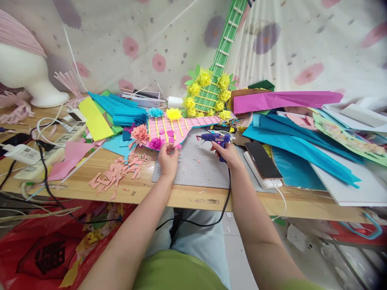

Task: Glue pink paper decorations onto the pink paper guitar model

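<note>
My right hand [227,154] grips a blue glue gun [215,139], its nozzle pointing left above the grey cutting mat [199,167]. My left hand [168,159] pinches a small pink piece at the lower edge of the pink paper guitar [181,128], which lies across the mat's far side. Paper flowers in peach [140,132], magenta [156,143], blue and yellow sit on the pink guitar. A green paper guitar [218,60] with yellow flowers leans against the wall behind it.
Pink paper scraps [119,172] lie left of the mat. A phone [263,160] rests on a white power bank to the right. Blue, magenta and yellow paper sheets pile around. A power strip [45,155], cables and a white mannequin head [28,74] stand at left.
</note>
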Tool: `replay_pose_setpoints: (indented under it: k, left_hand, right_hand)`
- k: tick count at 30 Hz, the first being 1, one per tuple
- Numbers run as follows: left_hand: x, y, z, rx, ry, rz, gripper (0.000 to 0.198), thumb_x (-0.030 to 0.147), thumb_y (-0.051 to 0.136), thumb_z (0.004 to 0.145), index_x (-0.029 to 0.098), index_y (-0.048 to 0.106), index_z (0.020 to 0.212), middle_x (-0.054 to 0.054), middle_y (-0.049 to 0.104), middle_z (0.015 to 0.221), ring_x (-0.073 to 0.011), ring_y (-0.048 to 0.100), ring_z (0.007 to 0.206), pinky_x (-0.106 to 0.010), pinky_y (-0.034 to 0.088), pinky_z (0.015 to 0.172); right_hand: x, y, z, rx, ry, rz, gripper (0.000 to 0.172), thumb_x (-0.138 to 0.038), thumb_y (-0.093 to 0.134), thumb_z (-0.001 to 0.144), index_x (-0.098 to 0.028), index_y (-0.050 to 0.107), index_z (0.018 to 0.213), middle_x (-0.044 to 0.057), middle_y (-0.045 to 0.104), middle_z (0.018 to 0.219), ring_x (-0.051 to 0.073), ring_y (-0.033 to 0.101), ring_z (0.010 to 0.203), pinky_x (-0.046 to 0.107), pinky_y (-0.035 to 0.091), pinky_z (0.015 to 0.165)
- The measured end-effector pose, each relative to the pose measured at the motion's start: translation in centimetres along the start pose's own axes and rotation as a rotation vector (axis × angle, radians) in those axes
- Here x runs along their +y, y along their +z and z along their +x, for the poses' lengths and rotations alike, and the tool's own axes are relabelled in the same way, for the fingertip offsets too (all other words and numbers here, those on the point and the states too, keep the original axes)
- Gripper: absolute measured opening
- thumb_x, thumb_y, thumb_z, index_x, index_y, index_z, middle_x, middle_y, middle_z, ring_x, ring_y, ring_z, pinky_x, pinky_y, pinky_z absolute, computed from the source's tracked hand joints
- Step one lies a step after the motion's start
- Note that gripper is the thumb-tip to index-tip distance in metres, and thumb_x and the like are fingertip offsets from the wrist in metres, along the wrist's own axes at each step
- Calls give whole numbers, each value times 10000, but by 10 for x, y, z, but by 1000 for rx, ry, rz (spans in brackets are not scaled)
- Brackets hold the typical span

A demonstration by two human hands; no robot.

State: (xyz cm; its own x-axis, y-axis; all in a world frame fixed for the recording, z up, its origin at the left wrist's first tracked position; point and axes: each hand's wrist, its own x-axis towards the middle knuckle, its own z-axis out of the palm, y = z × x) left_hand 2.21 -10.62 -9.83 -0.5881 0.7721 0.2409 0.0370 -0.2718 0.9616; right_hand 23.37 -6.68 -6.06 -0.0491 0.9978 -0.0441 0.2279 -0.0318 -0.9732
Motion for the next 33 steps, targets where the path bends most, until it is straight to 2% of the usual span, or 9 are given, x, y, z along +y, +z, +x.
replay_pose_setpoints:
  k: [3, 7, 12, 13, 15, 17, 20, 25, 33]
  left_hand:
    - [2, 0, 0, 3, -36, -6, 172, 148, 599, 681, 181, 548, 842, -8, 583, 777, -119, 594, 693, -221, 535, 524]
    - [2, 0, 1, 20, -65, -33, 168, 133, 591, 678, 178, 542, 832, -6, 583, 774, -111, 590, 674, -209, 523, 512]
    - [3, 0, 1, 30, -87, -48, 173, 126, 595, 671, 177, 544, 829, -5, 588, 776, -112, 595, 681, -209, 519, 515]
    - [3, 0, 1, 34, -93, -57, 172, 129, 597, 670, 176, 544, 827, -5, 587, 775, -113, 596, 686, -209, 520, 514]
    - [1, 0, 2, 36, -101, -77, 166, 136, 599, 669, 173, 544, 821, -3, 583, 769, -109, 594, 682, -205, 521, 517]
    - [-1, -1, 2, 33, -101, -101, 165, 142, 604, 665, 170, 544, 817, 1, 576, 763, -100, 585, 663, -203, 524, 516]
    - [-2, -1, 3, 34, -106, -127, 171, 146, 609, 656, 171, 545, 813, 3, 572, 757, -100, 579, 660, -204, 527, 510]
    - [-1, 0, 2, 35, -111, -121, 166, 143, 603, 655, 176, 543, 806, 2, 573, 754, -102, 580, 665, -204, 530, 511]
    - [-2, -1, 3, 26, -105, -82, 165, 142, 596, 665, 182, 536, 814, 4, 575, 754, -101, 581, 661, -198, 522, 504]
  right_hand:
    - [-1, 0, 1, -27, -7, 136, 514, -672, 681, 584, -183, 570, 696, 43, 650, 716, 65, 423, 469, 214, 343, 401]
    - [0, -2, 3, -46, -17, 222, 528, -709, 633, 611, -200, 538, 718, 30, 647, 717, 59, 401, 448, 211, 320, 391]
    - [-1, -2, 1, 141, -57, 171, 487, -632, 723, 571, -188, 549, 669, -2, 569, 594, 60, 398, 428, 219, 304, 392]
    - [-2, -2, 0, 112, -84, 201, 478, -636, 705, 593, -187, 557, 668, -5, 559, 583, 62, 395, 429, 221, 305, 397]
    - [-5, 0, -5, -42, -127, 220, 462, -640, 654, 653, -183, 589, 672, -15, 518, 533, 68, 390, 430, 225, 307, 411]
    - [-8, 5, -11, -173, -126, 131, 454, -629, 647, 666, -176, 618, 665, -31, 459, 466, 71, 373, 418, 230, 296, 417]
    - [-12, 17, -16, -265, -83, -33, 451, -624, 676, 627, -176, 616, 624, -38, 430, 433, 72, 359, 411, 240, 284, 416]
    - [-16, 32, -18, -274, -60, -77, 476, -665, 694, 559, -207, 568, 593, -40, 458, 426, 73, 352, 400, 246, 284, 396]
    - [-10, 33, -15, -241, -45, -77, 492, -670, 710, 547, -209, 555, 618, -11, 557, 461, 70, 356, 390, 242, 280, 371]
